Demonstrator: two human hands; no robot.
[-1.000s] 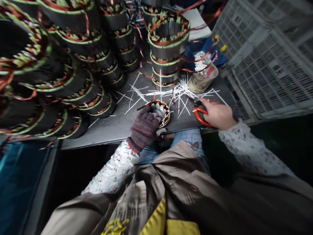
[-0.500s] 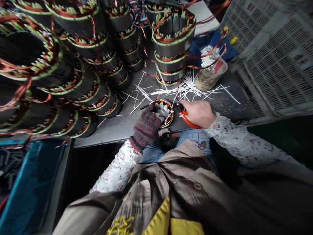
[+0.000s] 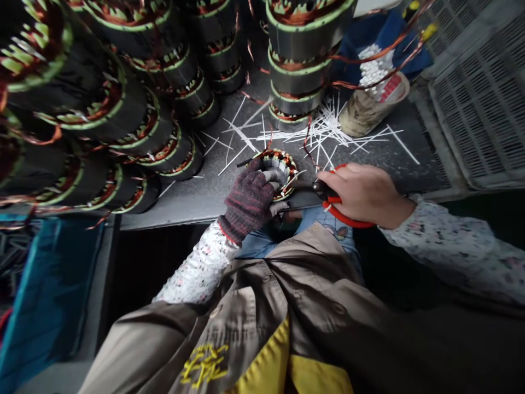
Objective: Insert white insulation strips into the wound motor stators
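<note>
My left hand, in a dark knitted glove, grips a small wound motor stator at the bench's front edge. Some of its fingers reach into the bore, and their tips look pale. Red-handled scissors are in my bare right hand, fingers wrapped round the handles. Their dark blades point left at the stator's right side, close to a white strand that sticks out from the winding. Whether the blades touch it I cannot tell. Copper leads and a dark sleeve extend from the stator's far side.
Tall stacks of wound stators fill the left, and another stack stands behind my work. Thin white sticks lie scattered there. A tub with white pieces, a grey crate and a teal bin flank the bench.
My right hand and the scissors have moved right, away from the stator's upper edge, so the blades now show beside it. My left hand keeps its hold. The view has shifted slightly.
</note>
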